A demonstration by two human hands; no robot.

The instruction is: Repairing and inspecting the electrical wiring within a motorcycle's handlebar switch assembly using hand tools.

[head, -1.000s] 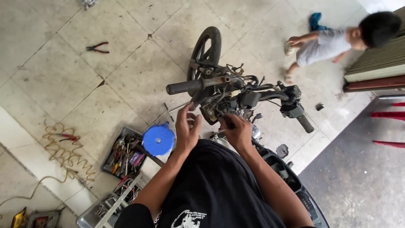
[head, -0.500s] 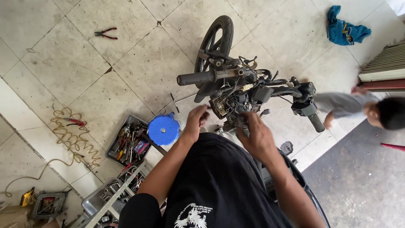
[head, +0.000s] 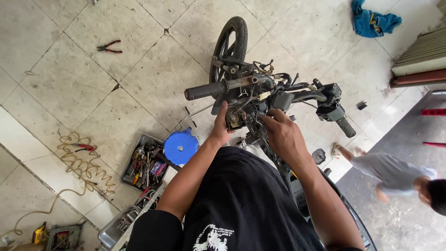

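Hands on stripped motorcycle (head: 260, 93) at tiled floor (head: 69, 83): left hand (head: 220, 126) pressed open against wiring cluster (head: 241, 114) below handlebar (head: 218, 87); right hand (head: 283, 135) curled, fingertips buried in same wires, grip unclear.

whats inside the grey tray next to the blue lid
The grey tray holds a jumble of hand tools, several with red or coloured handles. The blue lid overlaps its right corner, and whatever lies at the bottom of the pile is covered.

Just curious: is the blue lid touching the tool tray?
Touching, it seems: the head view shows the blue lid overlapping the tool tray's right rim, with no gap visible.
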